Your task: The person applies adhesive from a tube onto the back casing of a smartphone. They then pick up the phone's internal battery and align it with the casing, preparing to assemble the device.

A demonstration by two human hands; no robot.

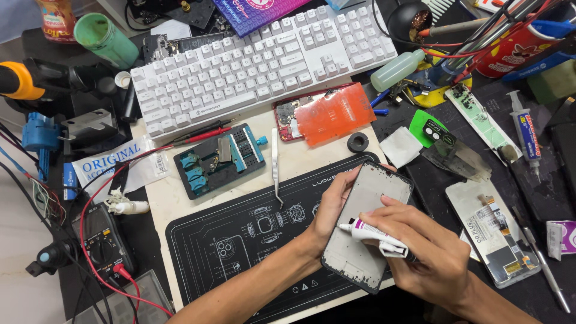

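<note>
phone frame point(366, 225): grey, dark-rimmed, being held tilted over the black mat point(240, 240) by the left hand point(330, 207) | small white glue tube point(372, 233) being gripped by the right hand point(420, 252) | nozzle contact being hard to judge

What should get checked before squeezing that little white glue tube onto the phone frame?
1. Left hand grips the grey rectangular phone frame: ok.
2. Right hand holds the small white glue tube: ok.
3. Tube nozzle points at the frame's left edge: ok.
4. Nozzle cap off: cannot tell.
5. Frame over the black printed work mat: ok.
6. Silver tweezers lie clear of the frame: ok.
</note>
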